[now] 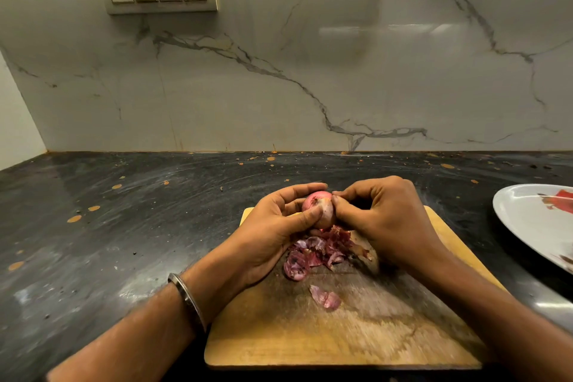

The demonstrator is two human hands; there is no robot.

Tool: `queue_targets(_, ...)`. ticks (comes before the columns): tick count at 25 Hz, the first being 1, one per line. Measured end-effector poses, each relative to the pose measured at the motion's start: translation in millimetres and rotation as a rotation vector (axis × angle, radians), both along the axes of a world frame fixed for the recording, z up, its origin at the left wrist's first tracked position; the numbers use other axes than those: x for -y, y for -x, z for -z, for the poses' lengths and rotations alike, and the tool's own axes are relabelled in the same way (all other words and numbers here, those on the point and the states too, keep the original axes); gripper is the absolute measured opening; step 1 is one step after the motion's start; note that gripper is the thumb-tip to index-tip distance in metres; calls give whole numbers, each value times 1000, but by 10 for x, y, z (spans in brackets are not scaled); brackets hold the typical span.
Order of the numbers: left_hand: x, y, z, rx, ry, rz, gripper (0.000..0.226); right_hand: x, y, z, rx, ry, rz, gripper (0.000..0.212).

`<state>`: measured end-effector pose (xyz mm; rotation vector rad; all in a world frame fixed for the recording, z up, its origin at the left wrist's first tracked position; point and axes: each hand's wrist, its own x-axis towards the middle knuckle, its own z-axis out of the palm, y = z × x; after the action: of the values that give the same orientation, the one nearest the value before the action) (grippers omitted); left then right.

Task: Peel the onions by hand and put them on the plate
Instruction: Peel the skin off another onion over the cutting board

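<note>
- My left hand (280,226) cradles a small red onion (317,208) above the far edge of the wooden chopping board (341,335), fingers curled round it and thumb pressed on its near side.
- My right hand (384,217) meets the onion from the other side, fingertips (341,206) pinched at its skin; how much loose skin they have hold of is hidden.
- A heap of purple peelings (316,253) lies on the board just under the onion, with one stray peel (325,298) nearer the board's front edge.
- The steel plate (527,226) sits on the dark desk (124,226) off the board's right side, only partly in view; red marks show on it, and I cannot tell what they are.
- As I judge it, the onion looks part-peeled and still has to go to the plate.
- Risk: the bared surface is likely slick, so a hard tug could squirt the onion out of my left hand and off the board onto the desk.
- Risk: thin skin may tear short and leave scraps clinging.
- Risk: peelings stuck to my fingers could ride along onto the plate.
</note>
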<state>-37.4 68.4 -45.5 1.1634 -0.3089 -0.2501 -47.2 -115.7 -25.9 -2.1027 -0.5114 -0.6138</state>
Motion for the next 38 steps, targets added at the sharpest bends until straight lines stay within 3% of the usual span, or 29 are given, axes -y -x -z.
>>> queue_targets(20, 9, 10, -36, -6, 10, -2, 44, 0, -35, 22, -5, -67, 60, 8)
queue_targets(27, -19, -5, -46, -9, 1, -23, 46, -12, -65, 45, -154, -168, -31, 15)
queue_targets(31, -15, -8, -36, 1, 16, 0, 45, 16, -99, 12, -272, -342, -75, 4)
queue_targets(38, -22, -19, -41, -11, 18, -14, 43, 0, -55, 6, -157, -187, 44, 7)
